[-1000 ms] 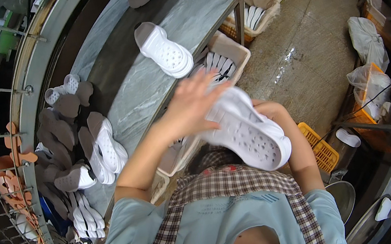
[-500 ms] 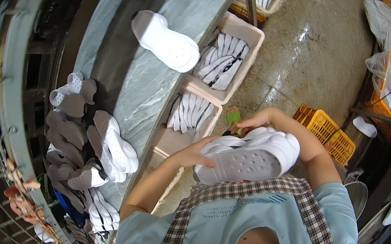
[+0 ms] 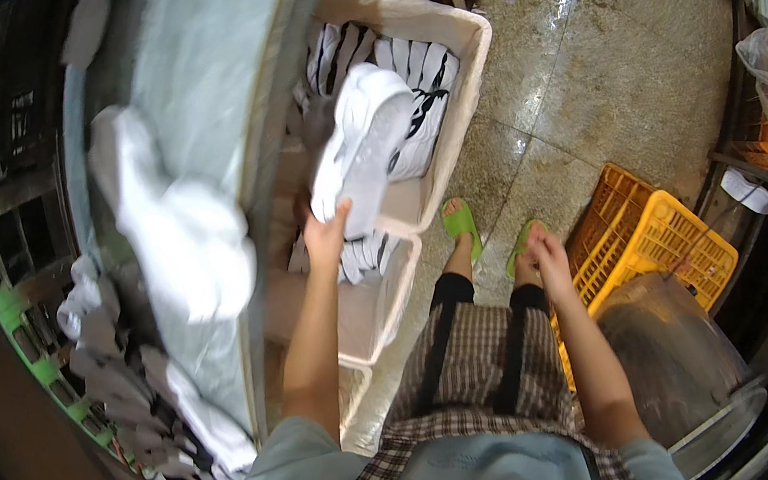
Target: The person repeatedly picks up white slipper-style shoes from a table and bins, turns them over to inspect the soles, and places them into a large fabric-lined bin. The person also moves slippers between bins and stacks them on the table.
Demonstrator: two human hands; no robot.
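Observation:
My left hand (image 3: pixel 328 231) grips a bundle of white clogs (image 3: pixel 363 109) with grey undersides by its near end. It holds the bundle above the pale pink bin (image 3: pixel 470 68) beside the bench. Inside that bin, more white clogs (image 3: pixel 430 59) with dark strips are packed in rows. My right hand (image 3: pixel 548 257) hangs low on the right with nothing visible in it, fingers loosely extended, near a yellow crate. A second pink bin (image 3: pixel 403 302) nearer me holds more white pieces, partly covered by my left forearm.
To the left runs a grey stone bench (image 3: pixel 191 80) with blurred white clogs (image 3: pixel 187 250) and a heap of grey-soled clogs (image 3: pixel 115 369). Yellow crates (image 3: pixel 677 241) and a metal drum (image 3: pixel 673 346) stand at my right. My feet in green slippers (image 3: pixel 462 228) are on a wet floor (image 3: pixel 544 117).
The bundle of clogs, held in both hands against my front, has moved left and forward over the bin in my left hand alone. My right hand has let go and dropped. The view has shifted.

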